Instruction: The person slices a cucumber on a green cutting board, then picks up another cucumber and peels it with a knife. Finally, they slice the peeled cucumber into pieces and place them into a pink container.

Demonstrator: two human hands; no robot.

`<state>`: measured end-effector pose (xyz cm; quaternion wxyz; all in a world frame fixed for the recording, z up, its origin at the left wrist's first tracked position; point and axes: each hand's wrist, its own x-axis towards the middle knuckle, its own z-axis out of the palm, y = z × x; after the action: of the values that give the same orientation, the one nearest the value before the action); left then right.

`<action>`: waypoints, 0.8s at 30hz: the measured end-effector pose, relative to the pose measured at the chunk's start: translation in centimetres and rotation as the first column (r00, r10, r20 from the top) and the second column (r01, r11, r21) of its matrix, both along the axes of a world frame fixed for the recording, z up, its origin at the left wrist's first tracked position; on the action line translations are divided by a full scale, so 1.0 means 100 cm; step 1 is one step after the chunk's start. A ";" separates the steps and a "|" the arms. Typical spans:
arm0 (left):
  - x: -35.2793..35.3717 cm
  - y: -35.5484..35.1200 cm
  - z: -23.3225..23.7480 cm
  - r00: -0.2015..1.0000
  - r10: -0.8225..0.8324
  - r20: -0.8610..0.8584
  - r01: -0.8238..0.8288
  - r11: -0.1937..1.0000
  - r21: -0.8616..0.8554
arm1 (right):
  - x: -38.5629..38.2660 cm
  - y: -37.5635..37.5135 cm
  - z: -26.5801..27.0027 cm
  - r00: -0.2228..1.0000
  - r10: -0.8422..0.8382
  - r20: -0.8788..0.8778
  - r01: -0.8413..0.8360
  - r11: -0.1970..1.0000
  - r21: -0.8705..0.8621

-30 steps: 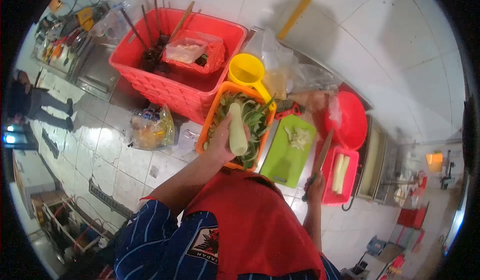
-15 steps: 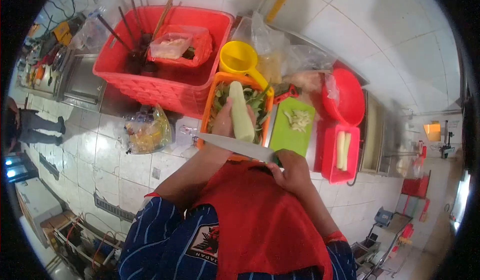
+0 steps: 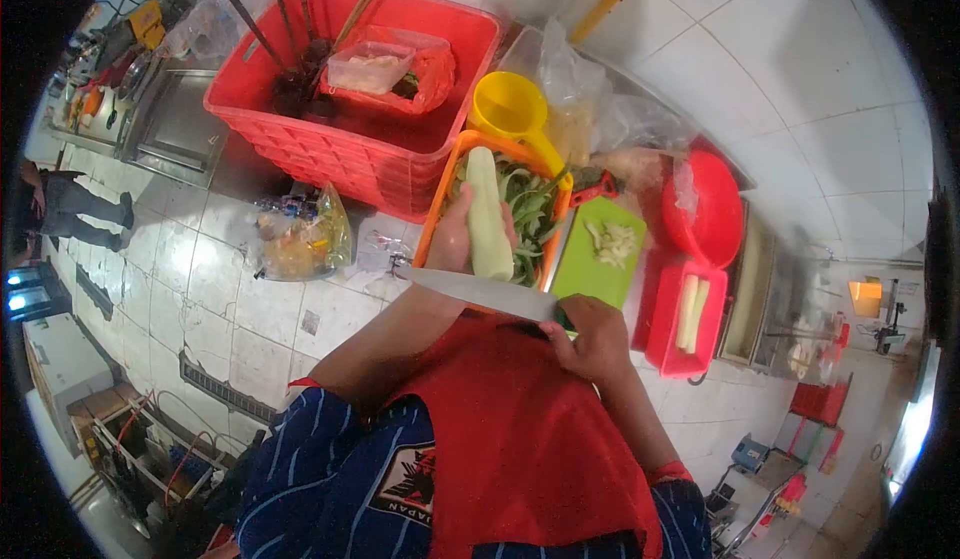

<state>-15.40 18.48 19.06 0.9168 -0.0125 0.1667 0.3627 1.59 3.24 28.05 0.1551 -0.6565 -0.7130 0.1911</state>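
Note:
A long, pale peeled vegetable (image 3: pixel 487 214) is gripped upright in my left hand (image 3: pixel 452 234), over an orange basket (image 3: pixel 433 221) of green leaves (image 3: pixel 530 199). My right hand (image 3: pixel 592 339) is wrapped round the green handle of a large knife (image 3: pixel 485 292). The blade points left, across the near side of the basket and close to the vegetable's lower end. A green cutting board (image 3: pixel 580 271) with pale cut pieces (image 3: pixel 612 242) lies to the right. Two pale peeled lengths (image 3: pixel 692 314) rest in a red tray (image 3: pixel 655 347).
A big red crate (image 3: pixel 330 144) holding sticks and a plastic box is at the back left. Beside it sits a yellow dipper (image 3: pixel 510 104). A red basin (image 3: pixel 735 209) stands at the right, a plastic bag (image 3: pixel 300 244) at the left. Another person's legs (image 3: pixel 85 211) show far left.
The view has shifted, so the crate, basket and board appear further right. My left hand still holds the vegetable and my right hand the knife, in much the same pose.

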 end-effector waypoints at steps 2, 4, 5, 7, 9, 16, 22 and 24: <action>-0.001 0.002 0.000 0.998 -0.052 0.023 0.052 0.998 -0.035 | 0.000 0.000 -0.001 1.000 0.008 0.001 -0.008 1.000 0.012; 0.003 0.002 0.002 0.998 -0.046 0.031 0.048 0.997 -0.055 | 0.000 0.000 -0.001 1.000 0.007 -0.005 -0.007 1.000 0.012; 0.006 0.001 0.003 0.999 -0.038 0.038 0.040 0.997 -0.073 | 0.000 0.000 -0.002 1.000 0.010 -0.012 -0.010 1.000 0.014; 0.011 -0.002 0.008 1.000 -0.009 0.017 0.009 0.999 -0.041 | -0.001 0.000 -0.008 1.000 -0.008 -0.020 0.008 0.999 0.034; 0.014 -0.003 0.008 1.000 0.014 -0.004 -0.014 1.000 -0.007 | -0.002 0.001 -0.010 0.999 -0.032 -0.029 0.034 0.998 0.056; 0.015 -0.002 0.006 0.994 -0.003 0.111 0.003 1.000 -0.001 | -0.006 0.008 -0.013 0.999 -0.038 -0.017 0.039 0.994 0.103; 0.012 -0.002 0.013 0.987 -0.027 0.156 0.028 1.000 -0.003 | -0.010 0.013 -0.018 0.997 -0.053 -0.054 0.060 0.989 0.133; 0.010 -0.001 0.011 0.988 -0.051 0.148 0.051 0.999 0.006 | -0.011 0.013 -0.016 0.997 -0.045 -0.055 0.052 0.990 0.134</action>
<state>-14.42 18.40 20.18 0.9356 -0.0339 0.0981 0.3375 0.47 4.57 26.45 0.2222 -0.6563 -0.7040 0.1556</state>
